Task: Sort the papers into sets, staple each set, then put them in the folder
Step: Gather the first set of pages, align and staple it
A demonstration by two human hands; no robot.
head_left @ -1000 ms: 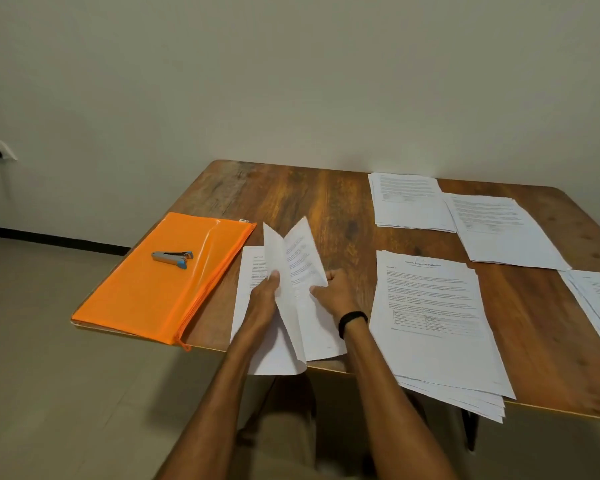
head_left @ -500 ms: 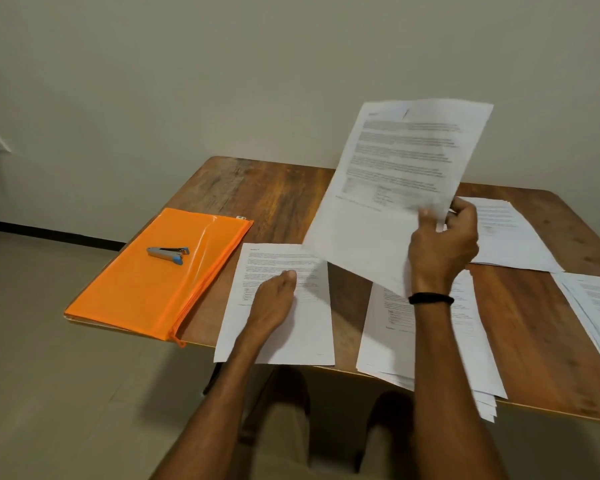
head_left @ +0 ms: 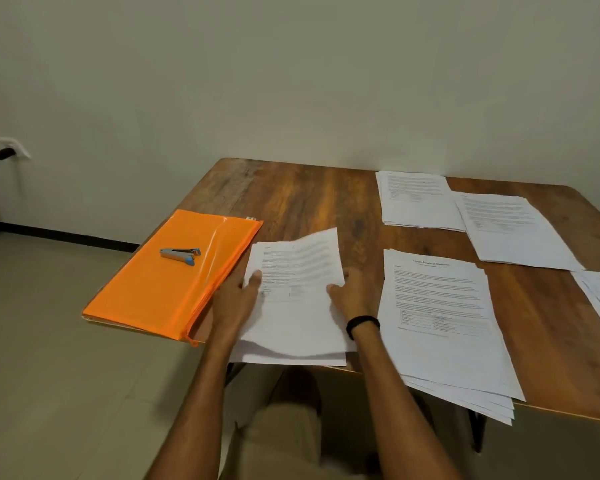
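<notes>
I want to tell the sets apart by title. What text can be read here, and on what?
No text can be quoted.
Front right stack: bold heading, too blurred to read.
Sheets held by left hand and right hand: print too small.
Far stacks: print too small.
Orange folder, stapler: no marking shows.

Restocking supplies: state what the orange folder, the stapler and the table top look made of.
Orange folder: glossy plastic, by its sheen and creases. Stapler: probably grey metal, with blue plastic parts. Table top: wood or wood-look laminate; grain shows.
</notes>
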